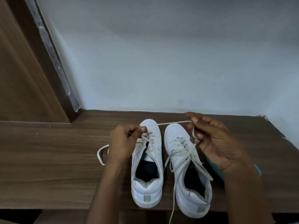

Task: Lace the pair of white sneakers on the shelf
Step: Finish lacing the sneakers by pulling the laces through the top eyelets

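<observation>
White lace (pixel 171 123) stretched taut, frame centre.
Our left hand (pixel 124 141) and right hand (pixel 216 143) pinch it; uneven pulling could unthread the left sneaker (pixel 149 185).

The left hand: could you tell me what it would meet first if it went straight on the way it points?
Probably the toe of the left sneaker, just beyond the left hand, which pinches the lace; depth is unclear, so perhaps the wall.

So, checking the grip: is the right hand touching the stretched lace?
Touching. Head view shows the right hand pinching the lace at its taut end.
</observation>
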Demonstrator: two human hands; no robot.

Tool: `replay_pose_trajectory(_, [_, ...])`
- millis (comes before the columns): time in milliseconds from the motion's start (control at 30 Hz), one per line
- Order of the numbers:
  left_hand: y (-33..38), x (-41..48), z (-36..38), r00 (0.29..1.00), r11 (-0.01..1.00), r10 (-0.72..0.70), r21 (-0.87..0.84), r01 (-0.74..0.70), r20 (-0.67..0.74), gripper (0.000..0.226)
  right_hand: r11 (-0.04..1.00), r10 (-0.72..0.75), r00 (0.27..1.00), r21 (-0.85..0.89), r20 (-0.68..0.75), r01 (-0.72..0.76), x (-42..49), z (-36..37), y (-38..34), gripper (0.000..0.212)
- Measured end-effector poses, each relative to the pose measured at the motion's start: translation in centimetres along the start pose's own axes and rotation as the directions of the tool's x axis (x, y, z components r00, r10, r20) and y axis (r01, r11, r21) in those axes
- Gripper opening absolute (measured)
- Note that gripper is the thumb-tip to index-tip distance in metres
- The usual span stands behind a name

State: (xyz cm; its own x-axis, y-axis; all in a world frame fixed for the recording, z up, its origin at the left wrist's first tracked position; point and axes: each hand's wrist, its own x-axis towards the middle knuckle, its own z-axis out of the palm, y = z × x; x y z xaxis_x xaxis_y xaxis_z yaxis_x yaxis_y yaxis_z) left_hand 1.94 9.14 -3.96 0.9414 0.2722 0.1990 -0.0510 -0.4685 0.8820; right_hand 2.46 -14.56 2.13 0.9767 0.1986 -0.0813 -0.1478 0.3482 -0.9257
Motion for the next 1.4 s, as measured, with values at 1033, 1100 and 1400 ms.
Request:
replay_pose_trajectory(1033, [4.1, -0.9, 0.1, 0.949, 0.967, 0.243, -0.123, -0.221, 0.201, 0.016, 0.985, 0.169, 0.985, -0.031, 0.035, -0.168, -0.3, 3.2, 1.6, 0.019])
replay_pose_trajectory(1100, [3.0, -0.4, -0.4, 0.961, 0.971, 0.234, 0.009, -0.238, 0.144, 0.016, 0.982, 0.187, 0.982, -0.011, 0.014, -0.187, -0.2, 2.8, 1.4, 0.023])
replay_pose_trajectory(1400, [0.5, 0.0, -1.1, 0.993, 0.986, 0.067, 0.158, -0.052, -0.093, 0.010, 0.922, 0.129, 0.992, 0.370, -0.015, -0.114, -0.1, 0.5, 0.2, 0.021])
